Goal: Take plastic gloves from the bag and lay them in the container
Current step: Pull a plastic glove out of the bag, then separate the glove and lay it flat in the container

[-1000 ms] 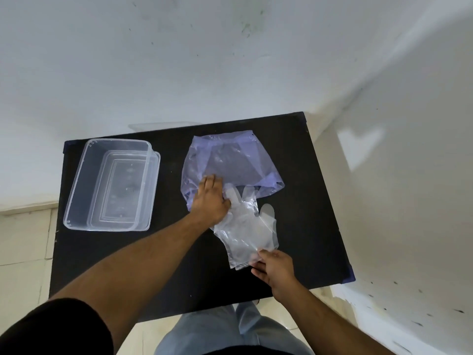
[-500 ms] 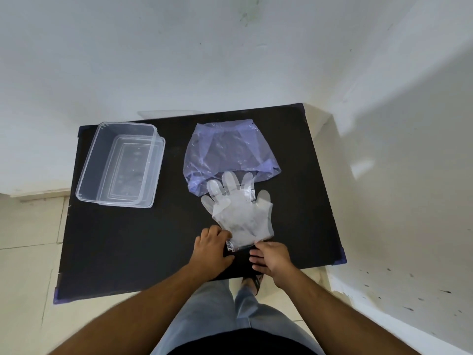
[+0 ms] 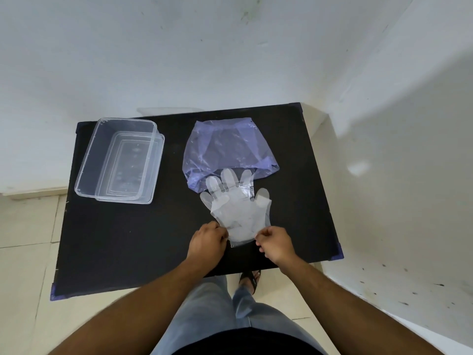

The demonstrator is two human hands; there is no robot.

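left hand (image 3: 207,240): fingers curled, pinching | right hand (image 3: 275,243): fingers curled, pinching | both forearms extended forward, converging

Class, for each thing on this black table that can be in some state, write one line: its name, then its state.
container: open, no lid on, nothing inside.
bag: lying flat, mouth towards the person.
glove: flat on the table, fingertips at the bag's mouth.
left hand: pinching the glove's cuff.
right hand: pinching the glove's cuff.
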